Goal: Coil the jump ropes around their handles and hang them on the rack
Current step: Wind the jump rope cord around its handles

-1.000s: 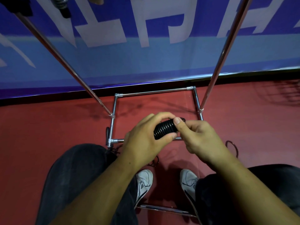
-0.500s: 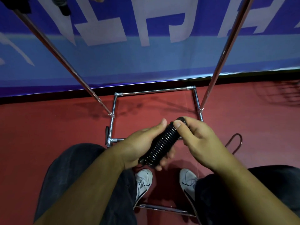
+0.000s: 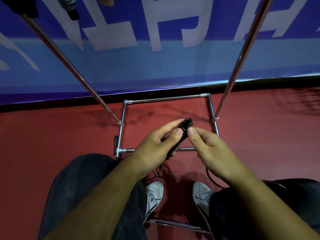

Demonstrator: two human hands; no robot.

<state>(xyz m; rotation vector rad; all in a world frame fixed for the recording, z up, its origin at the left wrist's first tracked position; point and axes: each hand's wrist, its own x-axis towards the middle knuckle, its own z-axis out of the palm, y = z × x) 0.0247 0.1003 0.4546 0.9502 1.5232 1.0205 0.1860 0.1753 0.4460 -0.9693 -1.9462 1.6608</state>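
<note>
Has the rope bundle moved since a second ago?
Yes. The bundle swung from level, above the rack's front bar, to steep across it, top end toward the rear bar.

Red floor, blue banner (white lettering).

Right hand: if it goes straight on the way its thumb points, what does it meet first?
The coiled jump rope, gripped by the left hand. The right hand points up and left in the picture, and its thumb tip sits right beside the coil. Just past the coil are the left hand's fingers, though depth is hard to judge.
</note>
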